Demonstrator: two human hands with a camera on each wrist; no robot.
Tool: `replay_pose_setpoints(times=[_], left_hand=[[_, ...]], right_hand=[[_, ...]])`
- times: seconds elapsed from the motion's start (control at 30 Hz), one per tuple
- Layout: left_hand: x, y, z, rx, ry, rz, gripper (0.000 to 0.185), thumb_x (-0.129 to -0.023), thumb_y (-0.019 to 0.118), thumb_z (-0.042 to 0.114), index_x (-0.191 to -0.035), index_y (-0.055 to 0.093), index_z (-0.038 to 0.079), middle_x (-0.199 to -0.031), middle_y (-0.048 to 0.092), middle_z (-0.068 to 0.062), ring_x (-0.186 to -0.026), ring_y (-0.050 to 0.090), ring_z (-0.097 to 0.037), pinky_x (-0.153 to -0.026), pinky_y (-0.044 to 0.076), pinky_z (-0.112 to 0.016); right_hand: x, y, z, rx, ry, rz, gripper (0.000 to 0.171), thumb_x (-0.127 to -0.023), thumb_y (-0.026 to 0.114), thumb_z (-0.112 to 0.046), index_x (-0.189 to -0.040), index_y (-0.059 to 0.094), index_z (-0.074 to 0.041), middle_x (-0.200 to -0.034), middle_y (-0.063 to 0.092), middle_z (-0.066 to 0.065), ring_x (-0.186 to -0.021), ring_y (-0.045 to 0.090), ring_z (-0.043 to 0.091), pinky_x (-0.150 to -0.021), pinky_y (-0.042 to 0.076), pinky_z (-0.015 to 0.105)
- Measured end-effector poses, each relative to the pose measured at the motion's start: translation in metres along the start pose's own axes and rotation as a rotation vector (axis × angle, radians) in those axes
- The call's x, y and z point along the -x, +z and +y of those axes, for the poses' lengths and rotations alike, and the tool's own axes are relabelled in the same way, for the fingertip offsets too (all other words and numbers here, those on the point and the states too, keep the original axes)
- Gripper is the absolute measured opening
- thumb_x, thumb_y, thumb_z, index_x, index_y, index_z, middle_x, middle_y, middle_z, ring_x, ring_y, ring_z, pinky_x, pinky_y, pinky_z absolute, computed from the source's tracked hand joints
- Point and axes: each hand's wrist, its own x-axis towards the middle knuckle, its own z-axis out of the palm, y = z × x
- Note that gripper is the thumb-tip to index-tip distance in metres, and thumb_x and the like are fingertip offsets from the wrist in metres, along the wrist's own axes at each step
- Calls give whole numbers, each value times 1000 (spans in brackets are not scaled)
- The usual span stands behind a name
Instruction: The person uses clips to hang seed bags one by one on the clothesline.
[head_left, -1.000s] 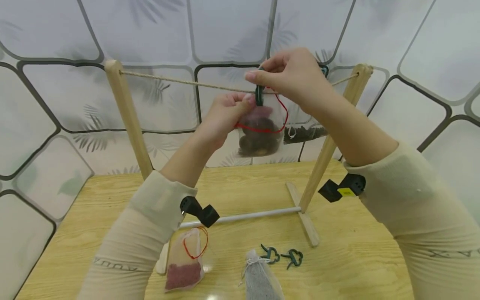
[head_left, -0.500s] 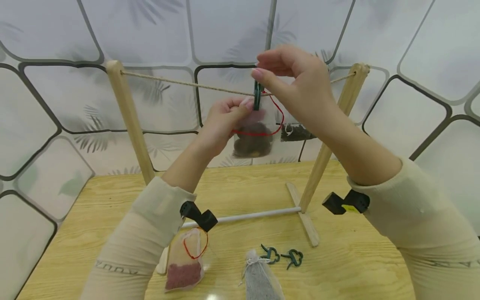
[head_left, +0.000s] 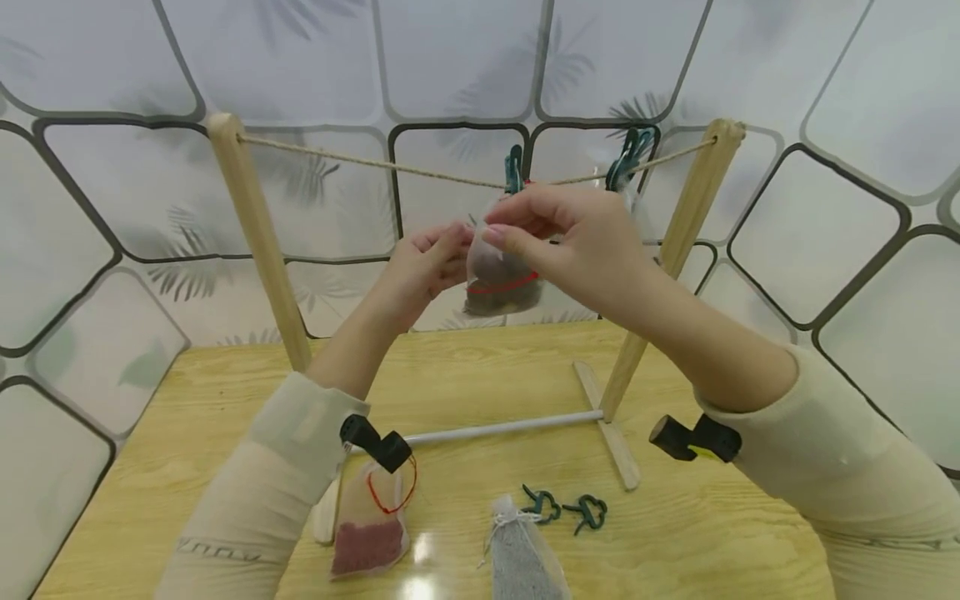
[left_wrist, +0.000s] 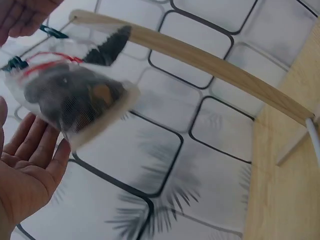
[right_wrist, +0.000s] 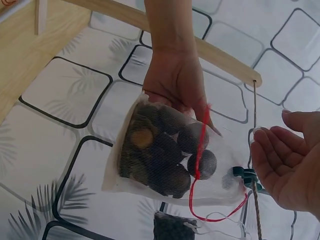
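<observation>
A white mesh bag (head_left: 504,287) of dark round pieces hangs from a rope (head_left: 337,158), held by a dark green clip (head_left: 513,167). Its red drawstring (right_wrist: 201,150) loops across the front. Just left of the bag is my left hand (head_left: 429,271), with loosely spread fingers beside the mesh in the left wrist view; whether they touch it I cannot tell. My right hand (head_left: 581,237) is in front of the bag's upper part in the head view. In the right wrist view its fingers are loosely bent, apart from the clip, and hold nothing.
Another green clip (head_left: 628,158) on the rope holds a second dark-filled bag (right_wrist: 172,227). Wooden posts (head_left: 258,242) and a white rod (head_left: 502,429) form the stand. On the table (head_left: 712,500) lie a pink-filled bag (head_left: 367,546), a grey-filled bag (head_left: 521,558) and two clips (head_left: 587,514).
My right hand has let go of the clip and come down in front of the bag. My left hand has released the bag's top and shifted slightly left and down. The bag stays hanging.
</observation>
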Motion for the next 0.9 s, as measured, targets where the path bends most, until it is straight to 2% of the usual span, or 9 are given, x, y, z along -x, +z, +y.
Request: replay_pose_setpoints(times=[0.03,0.17,0.23,0.3,0.37,0.5,0.73,0.9], left_hand=[[0,-3,-4,-6,-25,9,36,-102,40,29,-111,60,0,-93,69,2,-93,66,-10,-95,48,-33],[1,-10,-21,-70,-142,72,55,-101,38,39,-123,52,-9,-93,67,1,-92,65,-11,-92,50,-32],[1,-14,-30,-106,-212,78,53,-101,40,37,-125,52,-9,-95,65,-1,-91,65,-12,-89,52,-31],[3,-17,-38,-146,-283,55,49,-101,42,32,-125,51,-10,-97,64,-4,-88,65,-12,-86,53,-31],[5,-19,-46,-192,-346,4,44,-102,43,26,-125,52,-10,-100,64,-8,-88,66,-13,-85,54,-32],[13,-21,-59,-278,-466,-128,39,-101,45,24,-119,57,-9,-102,68,-15,-87,69,-18,-82,55,-35],[28,-27,-82,-425,-621,-359,38,-98,51,27,-116,62,-5,-102,70,-15,-88,70,-21,-80,56,-37],[35,-29,-89,-462,-696,-432,32,-95,58,25,-110,67,-1,-100,71,-14,-86,70,-20,-78,56,-34]], right_hand=[[2,2,1,-4,-13,-20,12,-86,69,-11,-95,71,-3,-85,71,3,-70,64,9,-61,49,18],[12,11,7,-7,-69,-107,9,-85,71,-10,-92,71,-5,-81,71,1,-69,64,7,-63,51,21],[19,16,11,21,-93,-155,7,-85,71,-12,-89,71,-7,-78,70,-2,-65,61,5,-60,50,21],[25,21,16,74,-110,-207,7,-85,70,-15,-86,71,-8,-72,67,-4,-58,54,3,-55,47,21],[31,26,20,118,-108,-273,8,-86,70,-17,-84,72,-10,-66,64,-6,-51,47,1,-50,43,21],[39,32,28,130,-55,-432,13,-88,67,-21,-79,71,-12,-61,61,-8,-47,48,-2,-45,41,20],[49,43,45,108,188,-785,21,-91,62,-32,-80,71,-16,-63,62,-9,-53,55,2,-51,46,22],[60,55,65,83,300,-937,23,-91,63,-32,-79,71,-14,-65,65,-6,-55,58,4,-55,48,22]])
